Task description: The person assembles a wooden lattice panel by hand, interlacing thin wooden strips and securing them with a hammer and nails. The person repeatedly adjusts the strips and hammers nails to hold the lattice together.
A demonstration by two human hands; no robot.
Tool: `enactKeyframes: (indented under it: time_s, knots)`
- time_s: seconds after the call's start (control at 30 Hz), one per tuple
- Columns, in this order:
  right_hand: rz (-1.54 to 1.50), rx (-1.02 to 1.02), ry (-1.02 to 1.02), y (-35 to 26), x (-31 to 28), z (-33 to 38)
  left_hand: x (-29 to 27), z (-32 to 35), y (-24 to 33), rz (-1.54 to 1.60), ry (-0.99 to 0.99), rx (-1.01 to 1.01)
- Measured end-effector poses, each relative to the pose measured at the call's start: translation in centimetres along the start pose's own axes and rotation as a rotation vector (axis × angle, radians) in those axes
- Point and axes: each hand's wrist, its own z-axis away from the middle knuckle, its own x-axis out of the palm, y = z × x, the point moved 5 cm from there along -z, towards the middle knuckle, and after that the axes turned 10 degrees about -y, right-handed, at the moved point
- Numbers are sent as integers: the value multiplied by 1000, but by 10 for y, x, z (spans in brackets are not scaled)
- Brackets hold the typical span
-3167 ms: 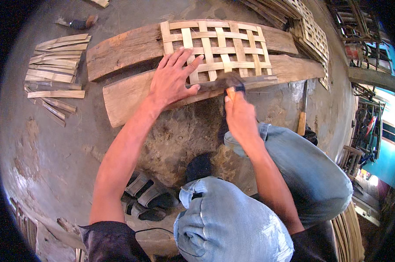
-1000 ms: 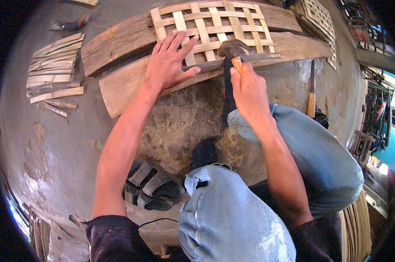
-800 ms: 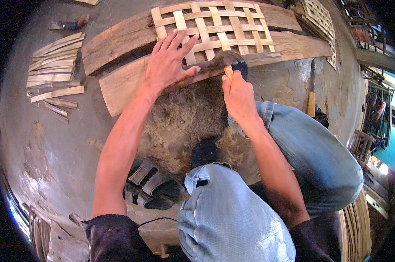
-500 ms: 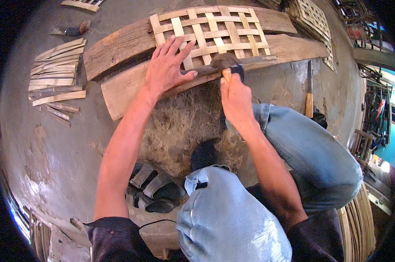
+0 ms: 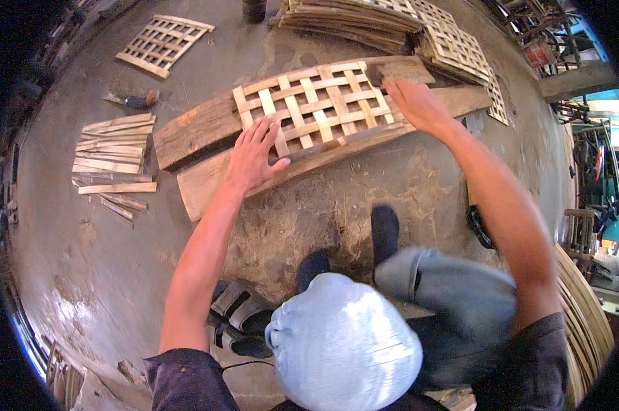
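A woven bamboo lattice panel (image 5: 317, 106) lies across two thick wooden planks (image 5: 200, 185). My left hand (image 5: 254, 152) rests with fingers spread on the lattice's near left corner. My right hand (image 5: 419, 103) is closed at the lattice's far right end, above the planks. It grips a hammer-like tool with a dark head (image 5: 378, 72); the handle is hidden in the fist and blur softens the outline. A dark strip runs along the lattice's near edge.
Cut bamboo strips (image 5: 114, 161) lie on the floor at left, near a short dark-handled tool (image 5: 141, 101) and another small lattice (image 5: 164, 44). Stacked lattices (image 5: 453, 48) stand at the far right. Sandals (image 5: 244, 315) lie by my knee.
My right hand has moved from the lattice's near edge to its far right end. The view has shifted, showing more floor beyond the planks. My left hand stays at the lattice's left side.
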Motion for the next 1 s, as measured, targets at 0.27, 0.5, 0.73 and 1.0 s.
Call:
enactKeyframes:
  time_s: [0.27,0.5,0.73,1.0]
  knots:
    - [-142,-95,-354,66,101,166,-10,31,4,43,35,-147]
    - [-430,168,69,75,208,240,-25,14,38,115,151,-134]
    - [-396,348,461,127,172,269,-46,50,11,6,131,-278]
    - [-793,1087,42,433,233,474,-25,77,6,44,173,-361]
